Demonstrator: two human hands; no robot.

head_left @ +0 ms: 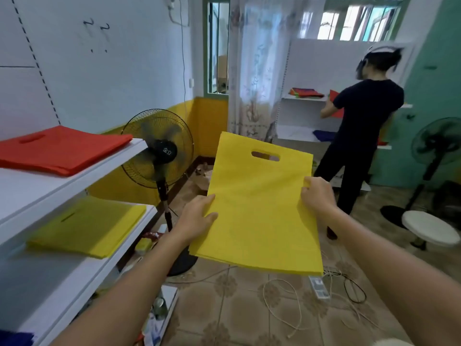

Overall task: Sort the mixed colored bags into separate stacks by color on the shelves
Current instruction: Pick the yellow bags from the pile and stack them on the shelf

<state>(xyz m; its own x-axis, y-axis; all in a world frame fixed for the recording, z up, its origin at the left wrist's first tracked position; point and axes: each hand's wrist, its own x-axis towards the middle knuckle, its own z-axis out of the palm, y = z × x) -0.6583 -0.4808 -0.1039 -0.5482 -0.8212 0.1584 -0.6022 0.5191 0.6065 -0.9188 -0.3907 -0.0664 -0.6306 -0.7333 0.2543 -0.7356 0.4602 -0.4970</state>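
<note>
Both hands grasp a thin stack of yellow bags [259, 203] in mid-air over the tiled floor: the left hand [197, 217] pinches its left edge, the right hand [318, 194] its right edge. To the left, white shelves [82, 178] carry a red stack [59, 149] (upper shelf) and a yellow stack [87, 227] below.

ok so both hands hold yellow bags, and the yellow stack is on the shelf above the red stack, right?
Not quite. In the head view the yellow stack lies on the shelf below the red stack, not above it. The left hand and right hand do hold yellow bags.
</note>
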